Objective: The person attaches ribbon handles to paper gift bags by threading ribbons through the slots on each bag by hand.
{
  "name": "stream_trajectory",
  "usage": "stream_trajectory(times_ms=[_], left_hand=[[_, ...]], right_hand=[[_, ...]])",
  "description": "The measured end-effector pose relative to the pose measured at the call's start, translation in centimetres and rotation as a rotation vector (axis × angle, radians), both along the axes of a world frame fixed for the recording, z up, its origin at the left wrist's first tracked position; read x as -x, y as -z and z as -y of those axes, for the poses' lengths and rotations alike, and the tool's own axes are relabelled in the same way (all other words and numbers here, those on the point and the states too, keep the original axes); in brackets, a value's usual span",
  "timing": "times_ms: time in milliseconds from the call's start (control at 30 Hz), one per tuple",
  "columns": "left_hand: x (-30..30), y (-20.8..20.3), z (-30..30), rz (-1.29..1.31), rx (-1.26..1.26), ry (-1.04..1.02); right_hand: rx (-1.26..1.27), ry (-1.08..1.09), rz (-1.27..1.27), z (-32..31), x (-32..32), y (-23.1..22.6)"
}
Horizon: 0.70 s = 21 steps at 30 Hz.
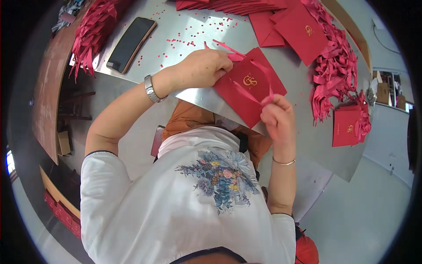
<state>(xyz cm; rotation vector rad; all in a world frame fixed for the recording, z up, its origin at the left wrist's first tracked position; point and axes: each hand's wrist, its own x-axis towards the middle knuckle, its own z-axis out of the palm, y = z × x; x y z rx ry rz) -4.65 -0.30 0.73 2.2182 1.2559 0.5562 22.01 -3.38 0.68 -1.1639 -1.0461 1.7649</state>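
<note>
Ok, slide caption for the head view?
Left hand and right hand hold pink fabric ribbon at a flat, rectangular red paper bag.

Silver-grey metal-topped bench (323, 147) shows bright glare (198, 96). Smooth pale-grey floor (365, 202) visible at right. Long brown wooden table (46, 97) stands at left; plain off-white wall (389, 44) noted at upper right.
</note>
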Motion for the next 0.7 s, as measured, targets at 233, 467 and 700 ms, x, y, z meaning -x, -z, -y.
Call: stream_trajectory(times_ms=[233, 467, 700], left_hand=[[-0.1, 0.3, 0.1, -0.004, 0.033, -0.033], [2.7, -0.4, -1.2, -0.076, -0.073, -0.296], [6.5, -1.1, -2.2, -0.019, -0.281, -0.543]], right_hand=[[0.117, -0.102, -0.081, 0.0, 0.5, -0.3], [0.044, -0.152, 0.378, -0.4, 2.1, -0.5], [0.006, -0.157, 0.406, -0.1, 2.3, -0.2]])
